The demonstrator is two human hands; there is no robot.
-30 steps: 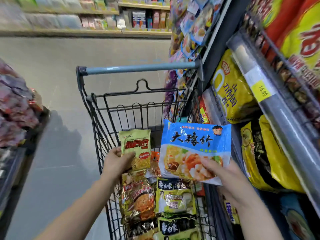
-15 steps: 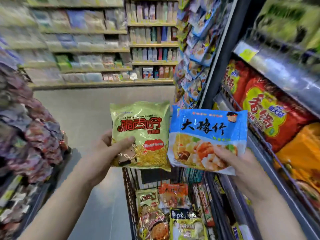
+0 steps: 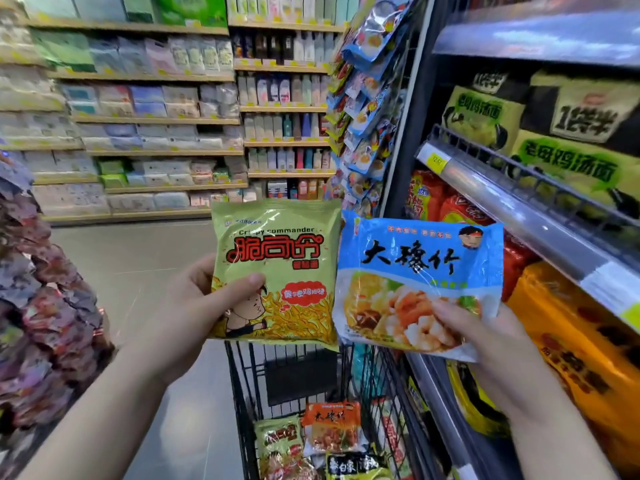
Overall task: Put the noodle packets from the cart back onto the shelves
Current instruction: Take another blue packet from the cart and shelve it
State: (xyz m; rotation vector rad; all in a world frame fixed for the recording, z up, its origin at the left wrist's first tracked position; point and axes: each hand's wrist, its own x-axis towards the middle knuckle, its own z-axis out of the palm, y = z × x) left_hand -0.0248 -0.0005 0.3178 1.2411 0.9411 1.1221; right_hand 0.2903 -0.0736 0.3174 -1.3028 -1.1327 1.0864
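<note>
**Held items.** L hand (image 3: 194, 306) grips the green packet (image 3: 277, 268): thumb pressed across the lower-left front, fingers out of sight behind it. R hand (image 3: 485, 341) grips the blue packet (image 3: 419, 282): thumb on the lower front over the food photo, fingers underneath and behind. Both packets are upright with printed faces toward the camera and sit side by side, edges just touching or nearly so. My reading is that they're held this way to read the labels and match each against stock before shelving.

**Position.** Both packets are up at chest level, above the near end of the cart (image 3: 298, 379). Neither is on a shelf yet.

**Cart.** More stock remains inside, incl. a green pack (image 3: 277, 441), an orange pack (image 3: 332, 427) and a black-and-yellow pack (image 3: 353, 465). Task looks to be at an early or middle stage.

**Shelving, right.** The noodle bay stands close beside the blue packet. It has a wire-fronted shelf rail (image 3: 512, 195) w/ a yellow price tag (image 3: 437, 160), red packs (image 3: 450, 209) below the rail and green-yellow packs (image 3: 561, 164) above it. No matching blue or green facing can be seen here.

**Risk.** Wrong-slot placement. Thin film packs are also held by one edge only, so they may sag or slip.
</note>
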